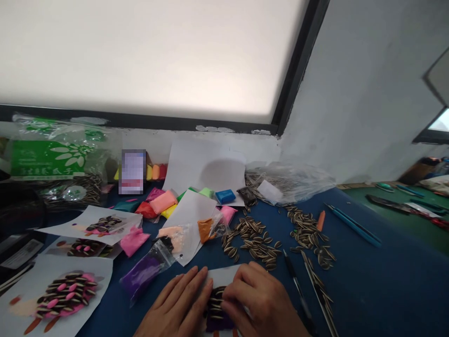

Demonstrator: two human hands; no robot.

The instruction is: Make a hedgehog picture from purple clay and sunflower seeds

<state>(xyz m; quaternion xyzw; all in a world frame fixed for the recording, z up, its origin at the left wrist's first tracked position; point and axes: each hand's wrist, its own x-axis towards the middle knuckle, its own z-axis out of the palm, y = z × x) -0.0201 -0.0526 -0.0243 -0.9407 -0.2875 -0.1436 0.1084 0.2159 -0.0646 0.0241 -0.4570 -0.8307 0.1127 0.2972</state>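
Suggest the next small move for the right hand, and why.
Probably a light press on the seeds with the right hand: its fingers are at their edge, the purple patch shows along their near side, and the left hand lies over the paper, seemingly steadying it.

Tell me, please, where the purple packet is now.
In the head view, the purple packet lies left of centre on the blue table, beside the left hand.
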